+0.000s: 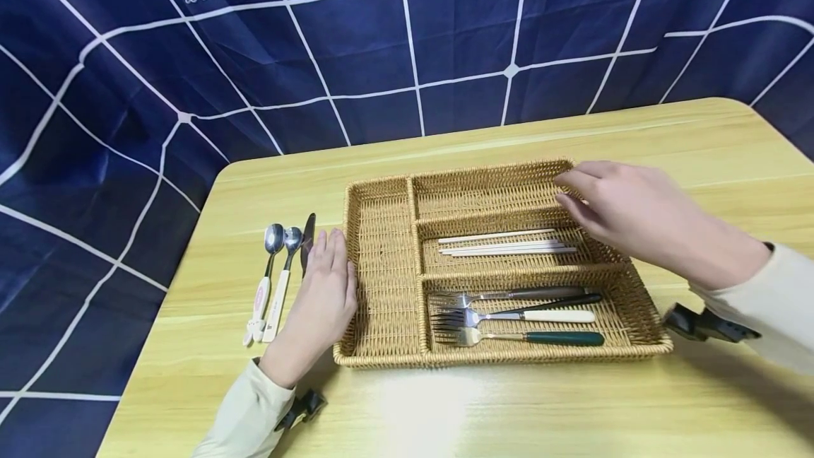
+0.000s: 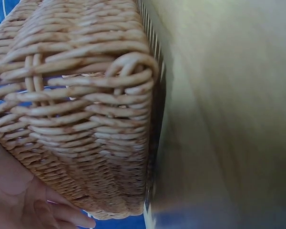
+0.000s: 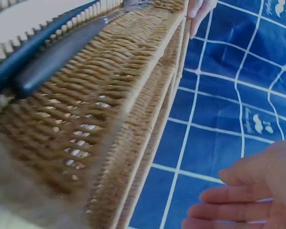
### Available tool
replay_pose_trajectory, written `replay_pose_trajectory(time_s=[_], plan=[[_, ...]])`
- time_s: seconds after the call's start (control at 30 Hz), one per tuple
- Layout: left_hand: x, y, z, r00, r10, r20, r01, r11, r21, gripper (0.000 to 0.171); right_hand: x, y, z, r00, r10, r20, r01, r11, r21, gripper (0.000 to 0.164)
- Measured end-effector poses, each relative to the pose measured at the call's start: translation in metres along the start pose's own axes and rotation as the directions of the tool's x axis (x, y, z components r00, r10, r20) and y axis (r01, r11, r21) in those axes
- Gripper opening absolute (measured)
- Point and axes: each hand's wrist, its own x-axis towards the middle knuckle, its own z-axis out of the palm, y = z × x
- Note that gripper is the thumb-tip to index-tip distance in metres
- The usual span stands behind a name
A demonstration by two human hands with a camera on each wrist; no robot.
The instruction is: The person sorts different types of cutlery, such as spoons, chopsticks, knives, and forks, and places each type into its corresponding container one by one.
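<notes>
A woven cutlery basket [image 1: 381, 359] lies on the table, divided into compartments. My left hand [image 1: 326, 292] lies along its left outer wall with fingers straight; the left wrist view shows the hand [image 2: 26, 195] beside the wicker. Over the right end of the basket is my right hand [image 1: 626, 207], holding nothing, its fingers loosely bent near the back right corner. White chopsticks [image 1: 509, 249] lie in the middle compartment. The front compartment holds several forks, including a white-handled fork [image 1: 553, 316] and a green-handled fork [image 1: 559, 338].
Left of the basket lie a spoon [image 1: 274, 239] with a rabbit-shaped handle end, a second spoon [image 1: 280, 295] with a white handle, and a knife [image 1: 308, 235] partly hidden by my left hand. A blue gridded cloth [image 1: 356, 41] hangs behind the wooden table [image 1: 496, 415].
</notes>
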Motion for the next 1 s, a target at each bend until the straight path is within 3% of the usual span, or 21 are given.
replay_pose_trajectory(time_s=[0.2, 0.5, 1.0], plan=[[0.0, -0.001, 0.0, 1.0, 0.002, -0.01, -0.002, 1.0, 0.013, 0.054, -0.026, 0.003, -0.002, 0.99, 0.141, 0.007, -0.141, 0.99, 0.002, 0.038], [0.0, 0.0, -0.001, 1.0, -0.002, -0.003, 0.002, 1.0, 0.019, 0.054, -0.049, 0.004, 0.004, 0.962, 0.27, 0.032, -0.271, 0.962, 0.038, 0.051], [0.001, 0.001, -0.001, 1.0, -0.008, 0.003, 0.008, 1.0, 0.008, 0.054, -0.071, 0.003, 0.021, 0.95, 0.293, 0.103, -0.298, 0.954, 0.034, 0.059]])
